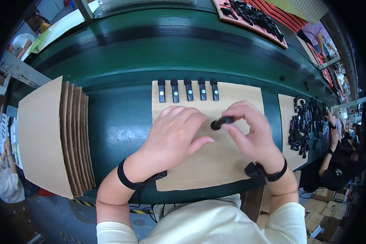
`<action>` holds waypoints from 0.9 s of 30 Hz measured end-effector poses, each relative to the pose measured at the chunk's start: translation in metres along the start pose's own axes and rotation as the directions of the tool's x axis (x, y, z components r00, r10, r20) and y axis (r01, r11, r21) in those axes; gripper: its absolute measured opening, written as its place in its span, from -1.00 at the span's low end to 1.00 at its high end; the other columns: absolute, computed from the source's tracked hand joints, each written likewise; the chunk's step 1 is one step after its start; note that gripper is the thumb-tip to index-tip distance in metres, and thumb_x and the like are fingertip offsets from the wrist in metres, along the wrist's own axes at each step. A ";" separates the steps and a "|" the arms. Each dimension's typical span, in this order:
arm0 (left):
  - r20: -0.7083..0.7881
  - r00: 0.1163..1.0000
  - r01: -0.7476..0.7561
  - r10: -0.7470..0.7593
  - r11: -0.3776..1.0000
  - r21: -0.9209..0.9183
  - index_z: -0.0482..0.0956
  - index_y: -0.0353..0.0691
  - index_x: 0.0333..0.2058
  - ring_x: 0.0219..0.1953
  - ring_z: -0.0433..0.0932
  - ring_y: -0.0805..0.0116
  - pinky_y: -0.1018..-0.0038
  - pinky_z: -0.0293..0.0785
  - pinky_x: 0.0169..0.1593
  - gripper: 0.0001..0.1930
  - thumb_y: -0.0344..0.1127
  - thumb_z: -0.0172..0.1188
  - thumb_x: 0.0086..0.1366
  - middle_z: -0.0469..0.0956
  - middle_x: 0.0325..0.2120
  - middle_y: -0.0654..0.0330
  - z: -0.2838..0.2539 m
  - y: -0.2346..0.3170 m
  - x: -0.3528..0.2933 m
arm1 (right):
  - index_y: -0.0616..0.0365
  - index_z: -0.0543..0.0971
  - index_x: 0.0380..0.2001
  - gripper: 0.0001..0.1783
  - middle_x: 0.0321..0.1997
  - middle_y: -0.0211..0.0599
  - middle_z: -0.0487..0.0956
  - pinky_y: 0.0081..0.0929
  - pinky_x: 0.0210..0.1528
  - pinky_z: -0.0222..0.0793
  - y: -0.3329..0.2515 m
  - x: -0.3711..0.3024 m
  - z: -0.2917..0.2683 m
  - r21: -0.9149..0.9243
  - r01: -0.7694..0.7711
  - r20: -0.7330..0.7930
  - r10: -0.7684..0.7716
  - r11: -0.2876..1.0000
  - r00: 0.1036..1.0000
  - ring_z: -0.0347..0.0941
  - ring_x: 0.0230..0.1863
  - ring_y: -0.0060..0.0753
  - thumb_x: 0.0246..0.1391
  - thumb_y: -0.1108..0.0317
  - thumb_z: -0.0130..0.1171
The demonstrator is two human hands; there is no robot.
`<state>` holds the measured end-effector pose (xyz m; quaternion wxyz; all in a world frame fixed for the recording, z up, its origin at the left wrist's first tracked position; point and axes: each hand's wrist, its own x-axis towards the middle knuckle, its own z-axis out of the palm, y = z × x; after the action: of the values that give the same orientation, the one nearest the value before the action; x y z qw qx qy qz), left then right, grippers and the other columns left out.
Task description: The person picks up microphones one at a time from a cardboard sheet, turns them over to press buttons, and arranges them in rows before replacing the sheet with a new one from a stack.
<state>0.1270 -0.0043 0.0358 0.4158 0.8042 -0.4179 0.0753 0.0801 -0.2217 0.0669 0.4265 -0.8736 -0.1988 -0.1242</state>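
Note:
My right hand (252,130) pinches a small black clip-on microphone (222,122) between thumb and fingers, its round foam tip toward the left. My left hand (173,132) is beside it on the left, thumb apart from the curved fingers, with nothing seen in it. Both hands are over a flat cardboard sheet (199,171). Along the sheet's far edge several like microphones stand in a row, among them a left-end microphone (162,90) and a right-end microphone (214,89). Each has a foam tip pointing away and a pale round dot on its body.
A stack of cardboard sheets (44,138) stands at the left of the green bench (118,126). To the right, a pile of black microphones (300,130) lies on another cardboard. A tray (278,38) of black parts is at the far right. Other people work around the bench.

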 end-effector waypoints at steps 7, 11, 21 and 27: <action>0.408 0.910 -0.001 -0.075 0.983 0.183 0.59 -0.22 -0.23 0.00 0.45 0.14 0.26 0.31 0.11 -0.68 -0.16 0.35 0.11 0.54 -0.09 0.13 0.004 -0.004 -0.007 | 0.26 0.52 -0.20 -0.71 -0.16 -0.19 0.56 -0.47 -0.13 0.48 0.066 0.017 -0.019 -0.227 -0.137 -0.031 0.133 0.964 0.991 0.54 -0.19 -0.31 -0.05 0.68 0.23; 0.460 0.881 0.018 -0.111 0.979 0.203 0.60 -0.21 -0.24 0.03 0.44 0.16 0.27 0.29 0.13 -0.68 -0.13 0.34 0.12 0.55 -0.07 0.13 0.003 -0.005 -0.007 | 0.25 0.52 -0.21 -0.69 -0.13 -0.17 0.55 -0.41 -0.11 0.48 0.088 0.007 -0.015 -0.353 -0.008 0.028 0.019 0.936 0.999 0.54 -0.14 -0.20 -0.09 0.67 0.24; 0.485 0.865 0.014 -0.129 0.972 0.233 0.63 -0.21 -0.27 0.03 0.44 0.18 0.28 0.29 0.13 -0.70 -0.12 0.33 0.13 0.55 -0.07 0.14 0.003 -0.008 -0.008 | 0.17 0.53 -0.20 -0.65 -0.05 -0.18 0.47 -0.28 -0.08 0.47 0.078 0.004 -0.007 -0.482 0.085 0.238 0.037 0.872 0.970 0.49 -0.09 -0.06 -0.14 0.58 0.28; 0.486 0.867 0.000 -0.111 0.975 0.223 0.64 -0.22 -0.28 0.04 0.45 0.18 0.28 0.29 0.15 -0.71 -0.14 0.34 0.12 0.56 -0.06 0.13 0.004 -0.005 -0.006 | 0.15 0.54 -0.20 -0.66 -0.03 -0.20 0.46 -0.28 -0.06 0.47 0.090 0.012 -0.007 -0.531 0.054 0.166 0.041 0.845 0.985 0.48 -0.04 -0.07 -0.13 0.58 0.27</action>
<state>0.1255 -0.0021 0.0270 0.2073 0.8485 -0.4764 -0.1008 0.1312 -0.2745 0.0128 0.1478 -0.9643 -0.1951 -0.1008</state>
